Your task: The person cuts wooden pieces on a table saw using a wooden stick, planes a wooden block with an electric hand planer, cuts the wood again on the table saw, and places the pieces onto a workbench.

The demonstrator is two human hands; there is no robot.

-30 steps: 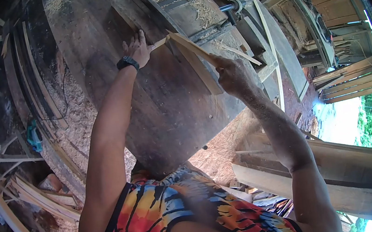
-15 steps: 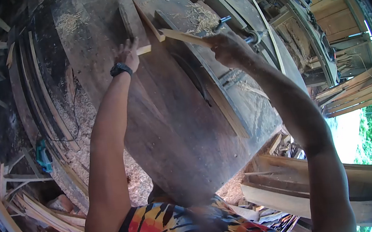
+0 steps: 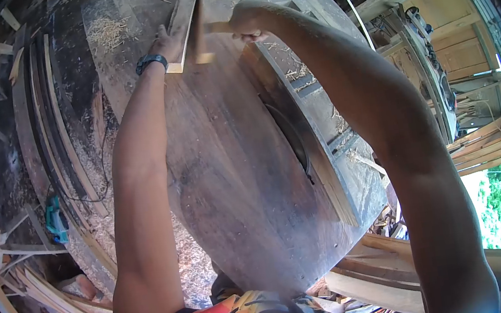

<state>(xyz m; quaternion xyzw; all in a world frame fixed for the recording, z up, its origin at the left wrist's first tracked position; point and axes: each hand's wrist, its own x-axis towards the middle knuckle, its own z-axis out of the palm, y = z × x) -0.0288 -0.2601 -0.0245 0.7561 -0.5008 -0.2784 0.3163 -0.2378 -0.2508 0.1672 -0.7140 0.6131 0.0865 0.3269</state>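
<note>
My left hand [image 3: 167, 42], with a dark watch on its wrist, rests against the left side of a long wooden piece [image 3: 183, 27] on the worn table [image 3: 228, 178]. A thin wooden stick [image 3: 218, 28] is in the closed fingers of my right hand [image 3: 250, 22]. The stick's far end meets a second strip [image 3: 200, 36], blurred by motion, just right of the long piece. Nearer to me, a curved dark blade [image 3: 289, 135] shows in a slot beside a long wooden fence [image 3: 313, 148].
Wood shavings [image 3: 109, 33] lie at the table's upper left. Long boards [image 3: 70, 129] and a teal power tool [image 3: 55, 219] are on the left. Stacked planks [image 3: 486, 147] stand at the right, and a wooden trough-like piece [image 3: 374, 279] is at the lower right.
Both hands have moved farther up the table, the right one also leftward with its stick. The blurred strip has shifted against the long piece. The view has shifted, showing more table near my body.
</note>
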